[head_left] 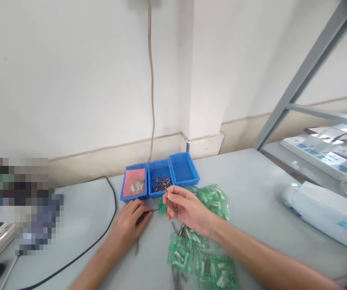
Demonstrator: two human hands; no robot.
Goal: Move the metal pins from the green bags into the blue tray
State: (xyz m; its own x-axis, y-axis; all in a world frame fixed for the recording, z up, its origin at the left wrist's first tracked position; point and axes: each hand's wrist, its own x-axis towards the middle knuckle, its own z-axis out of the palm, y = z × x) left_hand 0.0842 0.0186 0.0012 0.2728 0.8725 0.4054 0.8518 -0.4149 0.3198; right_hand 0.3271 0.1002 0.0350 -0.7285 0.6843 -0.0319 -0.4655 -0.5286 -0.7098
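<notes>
My left hand (133, 220) rests on the table in front of the blue bins, its fingers curled around a thin dark metal tool (154, 210) whose tip points right. My right hand (188, 207) is raised just in front of the middle bin, thumb and forefinger pinched on a small brass-coloured metal piece (166, 189). The middle blue bin (159, 164) holds many small metal pins (162, 183). Under and around my right hand lie green plastic bags (180, 253) with metal and white parts inside. A slim metal piece (137, 247) lies below my left hand.
The left bin (125, 197) holds a pink sheet (130, 177) and a clear bag of parts; the right blue bin (184, 167) stands beside them. A black cable (113, 193) curves across the left. At right are a white-blue package (321, 215) and a grey metal frame (303, 76).
</notes>
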